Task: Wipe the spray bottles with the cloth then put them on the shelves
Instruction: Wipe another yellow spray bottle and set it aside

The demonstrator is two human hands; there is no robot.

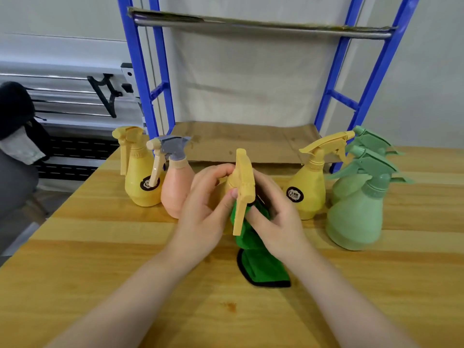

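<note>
Nearest, two bare forearms reach over the wooden counter (100,259) and meet at its middle. Left hand (203,209): fingers curled round the neck of a yellow spray bottle (242,187), thumb against its trigger head, which faces the camera. Right hand (278,214): fingers bent round a green cloth (258,257) pressed against the same bottle's right side; the cloth's loose, black-edged end trails onto the counter below the hands. Behind, left: a yellow bottle with a round dark label (139,177) and, touching it, a peach bottle with a grey spray head (175,187). Behind, right: a second labelled yellow bottle (307,189), then two pale green bottles (356,217), one behind the other. Farthest: a blue-framed shelf unit (336,96) against the wall, its lower shelf lined with brown cardboard (246,144).
</note>
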